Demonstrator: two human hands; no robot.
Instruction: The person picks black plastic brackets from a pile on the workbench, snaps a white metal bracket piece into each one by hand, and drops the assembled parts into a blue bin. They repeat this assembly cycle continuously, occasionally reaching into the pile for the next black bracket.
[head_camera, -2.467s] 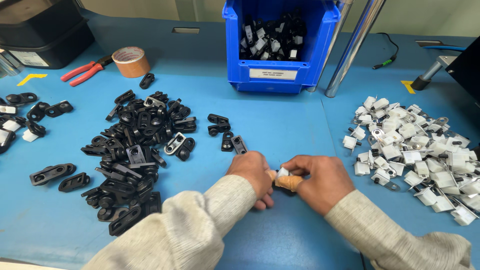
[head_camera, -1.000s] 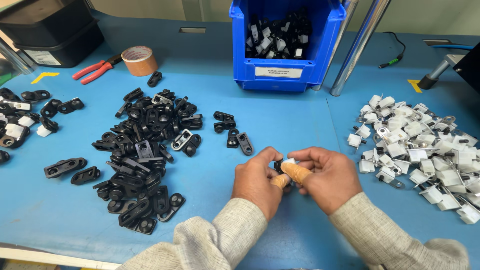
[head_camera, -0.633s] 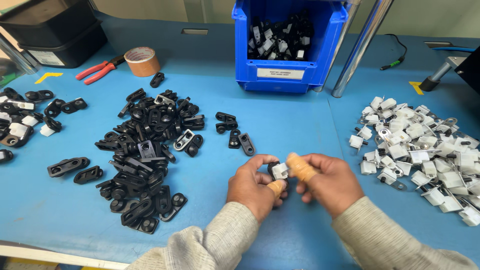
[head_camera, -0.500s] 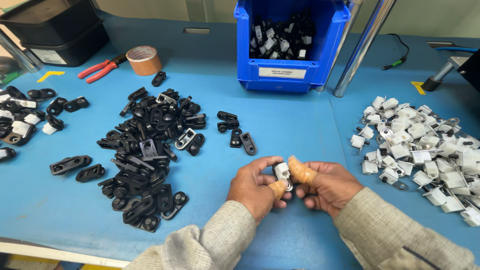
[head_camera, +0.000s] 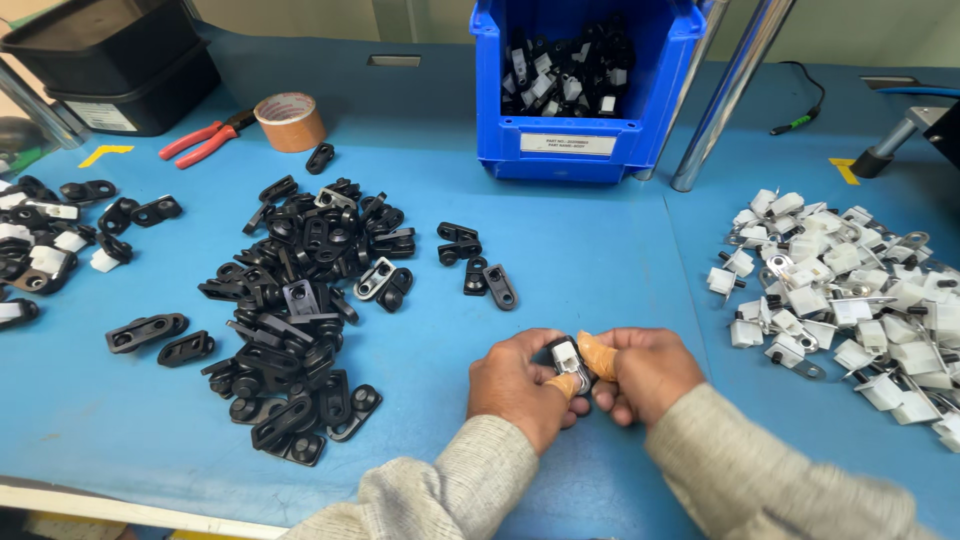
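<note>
Gripping one small black-and-white clip (head_camera: 568, 358) between left hand (head_camera: 518, 385) and right hand (head_camera: 645, 370), black clip pile (head_camera: 300, 300) lying left.

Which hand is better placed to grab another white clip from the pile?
Right. The right hand is nearer the white clip pile; the left hand sits toward the black parts.

Bare mat (head_camera: 600, 270) between black clips (head_camera: 300, 300) and white clips (head_camera: 850, 300) — open lane.
</note>
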